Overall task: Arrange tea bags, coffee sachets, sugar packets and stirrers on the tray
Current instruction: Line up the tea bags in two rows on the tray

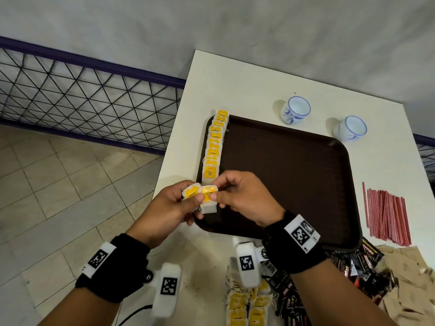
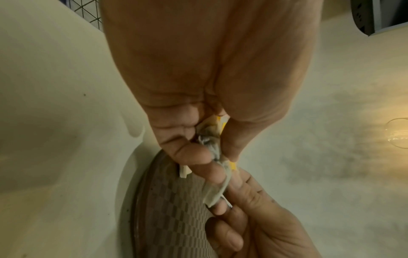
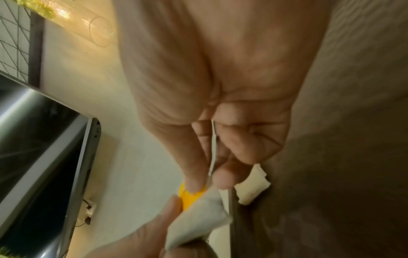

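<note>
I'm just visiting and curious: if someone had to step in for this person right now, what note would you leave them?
Left hand: holds a small bunch of tea bags.
Right hand: pinches one tea bag off that bunch, over the tray's near left corner.
Done: a row of tea bags lines the left edge of the brown tray.
Left: spare tea bags, dark coffee sachets, brown packets and red stirrers still lie on the table, off the tray.
</note>
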A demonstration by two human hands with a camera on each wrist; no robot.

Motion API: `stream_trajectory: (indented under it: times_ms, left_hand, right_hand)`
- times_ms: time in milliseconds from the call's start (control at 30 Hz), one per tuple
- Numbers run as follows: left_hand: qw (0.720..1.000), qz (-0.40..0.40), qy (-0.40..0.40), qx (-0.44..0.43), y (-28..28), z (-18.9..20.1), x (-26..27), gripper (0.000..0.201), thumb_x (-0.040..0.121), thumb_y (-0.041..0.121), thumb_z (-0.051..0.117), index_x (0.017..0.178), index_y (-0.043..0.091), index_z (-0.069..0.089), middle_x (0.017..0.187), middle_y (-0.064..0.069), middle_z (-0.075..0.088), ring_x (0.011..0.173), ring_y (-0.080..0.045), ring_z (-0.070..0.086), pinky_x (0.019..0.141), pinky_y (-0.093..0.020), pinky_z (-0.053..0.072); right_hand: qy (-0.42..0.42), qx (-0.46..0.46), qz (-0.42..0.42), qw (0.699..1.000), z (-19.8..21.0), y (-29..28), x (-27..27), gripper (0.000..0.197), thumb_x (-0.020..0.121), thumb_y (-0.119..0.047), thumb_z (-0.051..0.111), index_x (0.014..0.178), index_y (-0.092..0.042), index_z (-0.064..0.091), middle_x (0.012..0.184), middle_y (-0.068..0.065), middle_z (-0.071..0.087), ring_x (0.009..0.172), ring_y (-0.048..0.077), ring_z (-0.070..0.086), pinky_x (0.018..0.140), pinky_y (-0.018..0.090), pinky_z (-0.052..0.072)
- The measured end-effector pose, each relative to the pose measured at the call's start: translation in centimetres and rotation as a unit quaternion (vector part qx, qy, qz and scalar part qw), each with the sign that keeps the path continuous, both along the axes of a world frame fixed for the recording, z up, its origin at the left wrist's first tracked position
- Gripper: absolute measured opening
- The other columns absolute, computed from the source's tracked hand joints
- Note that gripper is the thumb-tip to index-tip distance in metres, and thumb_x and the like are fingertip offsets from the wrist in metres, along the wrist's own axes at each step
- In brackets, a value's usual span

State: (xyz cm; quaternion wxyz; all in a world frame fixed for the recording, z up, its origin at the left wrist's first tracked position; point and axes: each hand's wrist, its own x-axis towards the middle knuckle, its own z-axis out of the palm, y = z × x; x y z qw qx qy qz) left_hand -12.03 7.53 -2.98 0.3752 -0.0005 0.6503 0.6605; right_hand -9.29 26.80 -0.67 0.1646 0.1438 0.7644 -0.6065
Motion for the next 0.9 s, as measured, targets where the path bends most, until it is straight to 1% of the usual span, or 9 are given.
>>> stream_trajectory:
  times_ms: [67,167,267,333,400,500,633,767,900]
  left_hand:
    - [1.0,0.004,0.001,0.002,0.2,0.0,0.1,0.014,0.1,0.013,0.059,0.108,0.007,0.067,0.087,-0.015,0.067,0.068,-0.019,0.064,0.053,-0.026,0.046]
    - [1.0,0.022,0.011,-0.017,-0.1,0.1,0.1,0.014,0.1,0.014,0.058,0.108,0.011,0.069,0.089,-0.008,0.073,0.068,-0.018,0.063,0.055,-0.028,0.047]
    - [0.998,0.039,0.018,-0.037,-1.0,0.1,0.2,0.014,0.1,0.016,0.058,0.11,0.012,0.068,0.097,-0.008,0.077,0.068,-0.018,0.063,0.057,-0.029,0.048]
    - [0.998,0.044,0.014,-0.043,-1.4,0.0,0.3,0.014,0.1,0.017,0.058,0.109,0.011,0.067,0.097,-0.01,0.077,0.068,-0.019,0.063,0.057,-0.03,0.048]
    - [0.998,0.047,0.004,-0.046,-1.6,-0.2,0.4,0.016,0.1,0.02,0.058,0.109,0.01,0.067,0.097,-0.01,0.077,0.069,-0.021,0.063,0.057,-0.03,0.048]
    - [0.998,0.048,-0.011,-0.04,-1.7,-0.2,0.6,0.018,0.1,0.021,0.058,0.109,0.009,0.067,0.098,-0.01,0.077,0.071,-0.021,0.064,0.057,-0.029,0.048]
    - [0.999,0.037,-0.036,-0.011,-1.9,-0.3,0.7,0.017,0.098,0.011,0.06,0.114,0.007,0.065,0.103,-0.012,0.077,0.074,-0.021,0.065,0.061,-0.031,0.047]
    - [0.999,0.021,-0.042,0.002,-2.0,-0.3,0.7,0.023,0.096,0.003,0.06,0.117,0.009,0.066,0.107,-0.012,0.076,0.078,-0.022,0.066,0.062,-0.03,0.049]
    - [1.0,0.02,-0.022,0.005,-1.9,-0.2,0.8,0.022,0.097,0.006,0.06,0.117,0.009,0.067,0.107,-0.011,0.076,0.075,-0.017,0.068,0.06,-0.024,0.052]
  right_hand:
    - [0.001,-0.001,-0.02,1.0,-0.2,0.0,0.2,0.014,0.085,-0.001,0.074,0.094,0.006,0.065,0.067,0.005,0.062,0.052,0.009,0.055,0.045,0.012,0.039]
    - [0.001,-0.012,-0.049,0.999,0.0,0.6,0.5,0.013,0.086,-0.001,0.073,0.093,0.006,0.064,0.065,0.013,0.064,0.052,0.012,0.056,0.044,0.016,0.039]
    - [-0.001,-0.007,-0.065,0.998,0.0,1.4,0.5,0.011,0.088,-0.001,0.071,0.092,0.005,0.063,0.074,0.023,0.07,0.059,0.019,0.064,0.045,0.024,0.044]
    - [-0.016,-0.009,-0.067,0.998,-0.3,1.7,0.3,0.011,0.089,0.001,0.069,0.095,0.007,0.061,0.08,0.027,0.071,0.064,0.021,0.069,0.048,0.024,0.049]
    - [-0.036,-0.023,-0.068,0.997,-0.7,1.7,0.1,0.011,0.09,0.002,0.067,0.097,0.007,0.06,0.082,0.026,0.072,0.066,0.023,0.071,0.051,0.024,0.053]
    - [-0.064,-0.043,-0.074,0.994,-1.3,1.1,-0.5,0.013,0.09,0.002,0.067,0.099,0.006,0.059,0.08,0.023,0.071,0.065,0.023,0.071,0.052,0.025,0.055]
    - [-0.077,-0.043,-0.076,0.993,-1.8,0.0,-1.4,0.011,0.09,0.004,0.067,0.097,0.002,0.059,0.074,0.015,0.069,0.059,0.022,0.07,0.049,0.024,0.054]
    - [-0.081,-0.018,-0.09,0.993,-2.1,-0.4,-2.6,0.011,0.091,0.004,0.065,0.099,0.002,0.057,0.074,0.016,0.067,0.055,0.022,0.067,0.046,0.024,0.052]
    - [-0.072,0.027,-0.092,0.993,-2.7,-0.4,-3.3,0.012,0.09,0.001,0.067,0.097,0.001,0.058,0.077,0.021,0.068,0.057,0.025,0.068,0.046,0.026,0.05]
